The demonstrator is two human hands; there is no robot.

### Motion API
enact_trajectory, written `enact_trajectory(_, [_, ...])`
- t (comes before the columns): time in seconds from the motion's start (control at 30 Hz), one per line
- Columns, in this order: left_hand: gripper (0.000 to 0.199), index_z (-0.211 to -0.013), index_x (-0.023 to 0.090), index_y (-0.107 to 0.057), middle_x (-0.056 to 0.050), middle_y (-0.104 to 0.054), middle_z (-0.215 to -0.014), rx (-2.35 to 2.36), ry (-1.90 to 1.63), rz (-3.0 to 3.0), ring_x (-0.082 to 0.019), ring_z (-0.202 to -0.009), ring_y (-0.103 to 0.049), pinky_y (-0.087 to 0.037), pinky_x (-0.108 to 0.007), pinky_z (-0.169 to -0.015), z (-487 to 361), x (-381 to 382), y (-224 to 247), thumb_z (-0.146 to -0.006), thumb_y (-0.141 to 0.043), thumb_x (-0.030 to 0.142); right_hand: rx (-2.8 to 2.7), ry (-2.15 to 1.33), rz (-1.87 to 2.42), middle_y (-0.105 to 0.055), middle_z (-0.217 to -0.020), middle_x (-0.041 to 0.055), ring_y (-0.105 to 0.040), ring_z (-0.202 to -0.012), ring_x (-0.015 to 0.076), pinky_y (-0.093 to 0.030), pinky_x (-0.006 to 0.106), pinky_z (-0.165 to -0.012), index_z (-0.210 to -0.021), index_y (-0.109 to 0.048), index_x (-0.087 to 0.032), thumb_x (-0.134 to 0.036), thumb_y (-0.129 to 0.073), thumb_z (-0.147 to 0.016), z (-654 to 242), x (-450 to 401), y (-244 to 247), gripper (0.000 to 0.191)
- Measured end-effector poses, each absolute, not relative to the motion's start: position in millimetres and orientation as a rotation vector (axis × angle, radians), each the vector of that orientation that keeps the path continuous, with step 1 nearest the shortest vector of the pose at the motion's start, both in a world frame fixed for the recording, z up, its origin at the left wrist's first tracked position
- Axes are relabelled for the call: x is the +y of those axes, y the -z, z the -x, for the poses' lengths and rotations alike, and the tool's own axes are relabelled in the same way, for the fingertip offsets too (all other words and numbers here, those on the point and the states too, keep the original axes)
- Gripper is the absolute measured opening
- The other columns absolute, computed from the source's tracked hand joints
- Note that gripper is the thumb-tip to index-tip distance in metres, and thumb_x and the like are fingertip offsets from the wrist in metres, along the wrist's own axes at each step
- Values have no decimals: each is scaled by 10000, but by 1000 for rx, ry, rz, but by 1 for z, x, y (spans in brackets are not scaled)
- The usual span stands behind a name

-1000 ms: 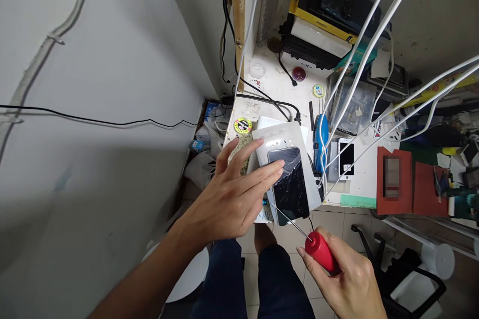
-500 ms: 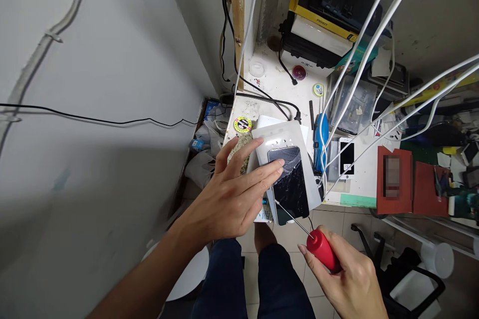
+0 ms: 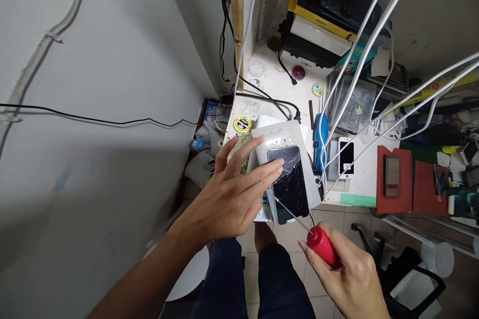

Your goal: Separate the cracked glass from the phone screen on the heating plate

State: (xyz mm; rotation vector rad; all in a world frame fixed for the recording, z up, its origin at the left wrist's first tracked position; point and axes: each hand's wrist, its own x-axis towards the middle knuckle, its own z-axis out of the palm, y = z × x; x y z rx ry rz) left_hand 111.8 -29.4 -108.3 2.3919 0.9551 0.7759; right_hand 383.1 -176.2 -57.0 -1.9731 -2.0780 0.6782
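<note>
A black phone screen [image 3: 292, 194] with streaky residue on its surface lies on a pale, rounded plate [image 3: 273, 134] with small holes near its top. My left hand [image 3: 239, 194] reaches across from the left, fingers stretched out. Two of its fingertips rest on the screen's upper part, while the index finger lies over the plate's left edge. At lower right, my right hand [image 3: 348, 269] is wrapped round a red-handled tool [image 3: 324, 246] with a thin metal rod. The rod's tip touches or hovers over the screen's left side; I cannot tell which.
Beside the plate lie a blue tool [image 3: 321, 142] and a white phone [image 3: 346, 157]. White cables [image 3: 359, 60] hang across the bench's right side. Stacked boxes [image 3: 318, 25] stand at the back. A red-brown case [image 3: 394, 179] sits at the right. A wall borders the left.
The tool's tip has shifted very slightly upward along the screen's left side. My left hand stays in the same place.
</note>
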Motion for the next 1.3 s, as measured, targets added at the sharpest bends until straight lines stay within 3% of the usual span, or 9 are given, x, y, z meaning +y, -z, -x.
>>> enact_trajectory(0.47, [631,-1509,195,-597,-13,-694,-1503,942,-768,-2414,-362,-1632,-327,-151,-672,-1392,-111,-28,104,-904,-593,18,-2092,-701,1949,-688,-772,3,-592,-547,118,-507,225,-523,-1177,-702,-213,-401,-724,-1022,-387,-182,52,244])
enact_trajectory(0.63, [428,-1336,142,-685,-57,-749,-1381,883,-774,-2497,-369,-1520,-466,-242,-684,-1355,-117,-14,95,-932,-579,45,-2026,-749,1964,-654,-737,-16,-541,-523,116,-494,223,-502,-1122,-687,-224,-426,-735,-1019,-389,-182,49,232])
enact_trajectory(0.8, [286,-1189,171,-716,-95,-773,-1254,802,-795,-2556,-364,-1466,-540,-290,-694,-1346,-121,-2,77,-959,-572,79,-1900,-830,2017,-644,-747,-35,-562,-558,111,-473,216,-527,-1085,-687,-238,-422,-728,-1027,-385,-181,37,197])
enact_trajectory(0.93, [322,-1244,195,-701,-89,-791,-1214,722,-916,-2533,-331,-1377,-625,-349,-612,-1337,-126,-13,68,-955,-639,65,-1741,-927,2108,-626,-729,-35,-560,-611,128,-429,241,-571,-937,-656,-238,-430,-706,-1026,-382,-180,22,217])
enact_trajectory(1.07, [484,-1480,269,-645,-67,-801,-1271,747,-955,-2599,-330,-1331,-669,-321,-548,-1357,-132,-16,85,-1000,-672,217,-1689,-953,2162,-588,-715,-52,-511,-622,124,-361,256,-590,-872,-615,-242,-467,-763,-967,-387,-184,20,286])
enact_trajectory(1.2, [665,-1681,387,-427,-19,-780,-1374,859,-878,-2610,-342,-1499,-571,-246,-590,-1387,-136,-12,102,-1051,-611,283,-1603,-994,2175,-578,-724,-65,-480,-634,112,-331,244,-600,-850,-586,-244,-434,-783,-943,-393,-195,26,289])
enact_trajectory(1.3, [731,-1710,383,-363,-43,-716,-1492,903,-810,-2690,-373,-1592,-462,-252,-649,-1372,-134,-14,102,-1038,-645,326,-1467,-1061,2164,-574,-732,-66,-473,-649,105,-339,235,-606,-847,-581,-241,-429,-780,-942,-396,-201,31,290])
